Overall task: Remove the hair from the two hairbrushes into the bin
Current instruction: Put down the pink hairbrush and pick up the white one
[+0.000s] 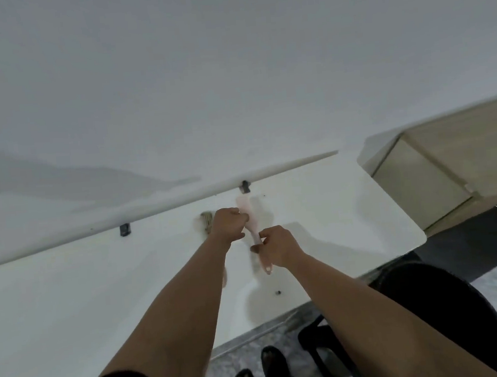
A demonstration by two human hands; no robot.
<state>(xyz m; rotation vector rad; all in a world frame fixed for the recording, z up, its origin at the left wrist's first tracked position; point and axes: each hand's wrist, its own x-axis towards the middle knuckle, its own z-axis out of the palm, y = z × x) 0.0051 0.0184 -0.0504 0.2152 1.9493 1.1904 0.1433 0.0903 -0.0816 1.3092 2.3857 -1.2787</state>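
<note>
A pale pink hairbrush (248,215) is held above the white table (70,294). My right hand (278,246) grips its handle, whose end pokes out below my fist. My left hand (229,224) is curled at the brush head, fingers against the bristle side; any hair there is too blurred to make out. A second brush with a brownish head (206,220) lies on the table just left of my left hand, partly hidden by my wrist. No bin is in view.
A white raised shelf edge (182,197) on dark brackets runs across the table's back. A beige cabinet (450,170) stands at the right. A black chair (432,307) sits at the lower right, my sandalled feet (257,374) on the floor.
</note>
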